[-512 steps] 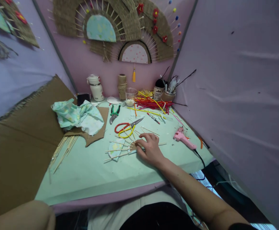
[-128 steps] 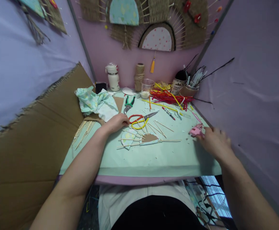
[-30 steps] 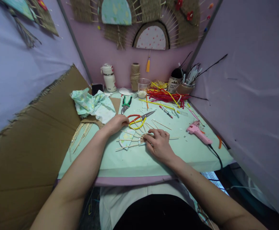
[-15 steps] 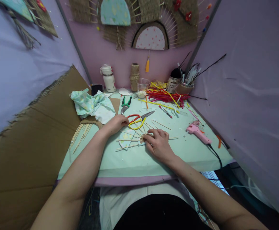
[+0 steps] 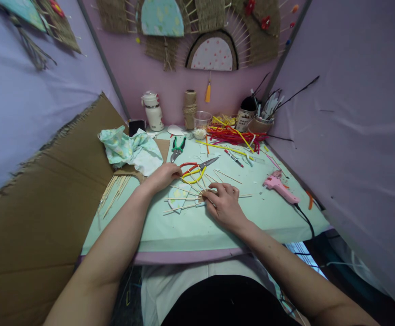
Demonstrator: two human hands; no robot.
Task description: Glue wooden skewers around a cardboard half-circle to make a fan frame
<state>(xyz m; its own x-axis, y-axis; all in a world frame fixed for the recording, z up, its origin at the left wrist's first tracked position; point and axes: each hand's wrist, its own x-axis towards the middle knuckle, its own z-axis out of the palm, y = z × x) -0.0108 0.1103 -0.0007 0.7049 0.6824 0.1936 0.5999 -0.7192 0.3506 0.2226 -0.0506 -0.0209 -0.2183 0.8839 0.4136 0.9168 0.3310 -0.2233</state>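
My left hand (image 5: 166,175) is closed, its fingertips together at the outer end of a thin wooden stick, close to the red handle of the scissors (image 5: 197,170). Several such sticks spread out like a fan (image 5: 185,199) from a small cardboard piece. My right hand (image 5: 226,202) curls over that hub, thumb and fingers pressing on it, so most of the cardboard is hidden. Under the sticks, left of the right hand, lies a piece of floral cloth (image 5: 178,204). Loose sticks (image 5: 229,176) lie beyond the right fingers.
Green-handled pruners (image 5: 178,149) lie behind the scissors. Crumpled cloth (image 5: 129,149) and spare sticks (image 5: 117,192) are at left, beside a big cardboard sheet (image 5: 48,194). A pink glue gun (image 5: 281,188) with its cord rests at right. Red pipe cleaners (image 5: 231,136), twine (image 5: 190,108) and a bottle (image 5: 154,111) stand behind.
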